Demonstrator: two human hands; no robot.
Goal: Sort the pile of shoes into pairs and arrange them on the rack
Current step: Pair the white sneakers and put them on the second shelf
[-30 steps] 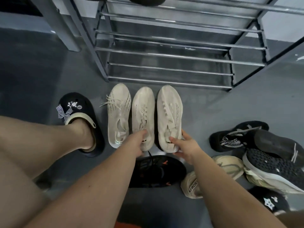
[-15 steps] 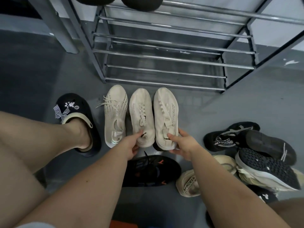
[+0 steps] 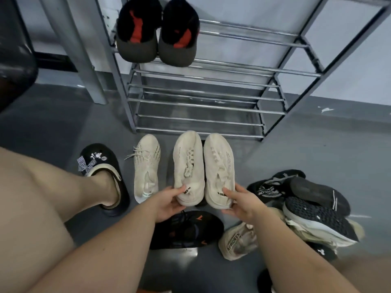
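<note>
Landmark: the grey metal-rail shoe rack (image 3: 211, 106) against the wall. Left of its front, a black clog with a gingham bow (image 3: 101, 176) is worn on a foot. Just before the rack's left post lies a single cream knit sneaker with loose laces (image 3: 147, 168) on the grey floor. Centre front of the rack, the left hand (image 3: 167, 203) pinches the heel of one cream lace-up shoe (image 3: 188, 168); beside it the right hand (image 3: 240, 203) grasps the heel of its matching cream shoe (image 3: 220, 168). Right of the rack's front lies a pile of black and beige sneakers (image 3: 306, 212). On an upper rail sit two dark slippers with red lining (image 3: 156, 32).
</note>
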